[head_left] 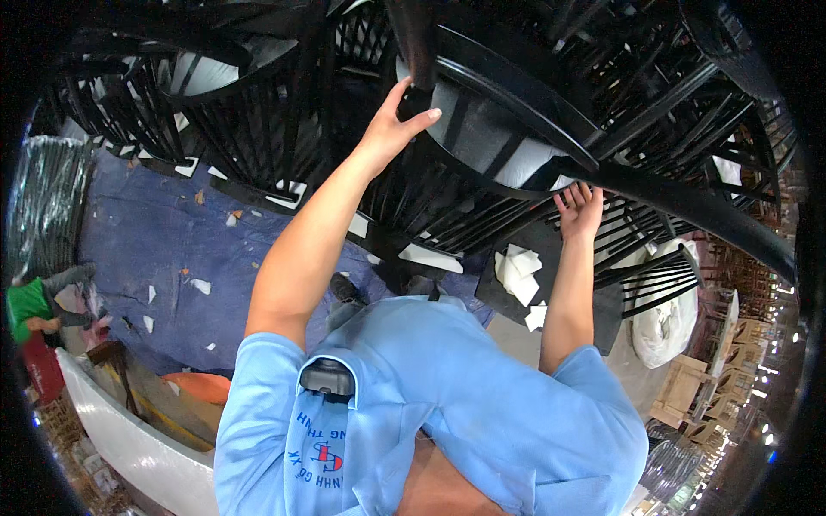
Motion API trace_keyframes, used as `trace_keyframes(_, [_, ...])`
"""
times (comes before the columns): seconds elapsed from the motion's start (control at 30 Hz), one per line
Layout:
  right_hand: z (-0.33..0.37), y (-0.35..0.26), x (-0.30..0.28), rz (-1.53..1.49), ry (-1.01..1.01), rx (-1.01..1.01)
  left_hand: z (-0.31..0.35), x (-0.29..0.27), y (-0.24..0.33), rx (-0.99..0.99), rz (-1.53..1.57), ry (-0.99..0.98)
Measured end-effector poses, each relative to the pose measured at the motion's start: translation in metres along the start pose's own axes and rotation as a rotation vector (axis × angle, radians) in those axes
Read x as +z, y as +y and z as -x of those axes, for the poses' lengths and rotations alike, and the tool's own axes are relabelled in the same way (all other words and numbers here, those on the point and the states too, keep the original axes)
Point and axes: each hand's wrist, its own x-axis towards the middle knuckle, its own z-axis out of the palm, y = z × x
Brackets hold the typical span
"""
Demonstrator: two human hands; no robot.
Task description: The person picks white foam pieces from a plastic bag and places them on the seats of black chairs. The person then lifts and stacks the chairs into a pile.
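An upturned black chair (482, 129) with a smooth, shiny seat underside fills the upper middle. Its thick legs jut toward me, and slim spindles show below the seat. At the seat's left side, my left hand (391, 131) grips the chair near a leg, with thumb and index finger spread around the edge; the other fingers are mostly hidden. My right hand (582, 211) has its fingers hooked on the near right seat rim, close to another leg (688, 211). White foam pieces (518, 273) lie on a dark flat surface beside my right forearm.
More black spindle-backed chairs (232, 129) crowd the far side. A blue sheet (163, 258) with white scraps covers the floor at left. Wrapped bundles (52, 215) stand at far left, near a person in green (30, 310). A white plastic bag (667, 318) and wooden frames (688, 391) are at right.
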Motion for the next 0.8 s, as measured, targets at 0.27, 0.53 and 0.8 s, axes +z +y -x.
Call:
trace_keyframes(0.27, [-0.063, 0.021, 0.006, -0.327, -0.367, 0.027, 0.002, 0.027, 0.021, -0.027, 0.332, 0.078])
trace_keyframes(0.53, [-0.047, 0.036, 0.009, -0.336, -0.358, -0.026, 0.009, 0.035, 0.017, -0.023, 0.412, 0.156])
trace_keyframes(0.8, [-0.014, 0.026, 0.012, -0.361, -0.448, -0.058, 0.032, 0.022, 0.042, -0.036, 0.375, 0.138])
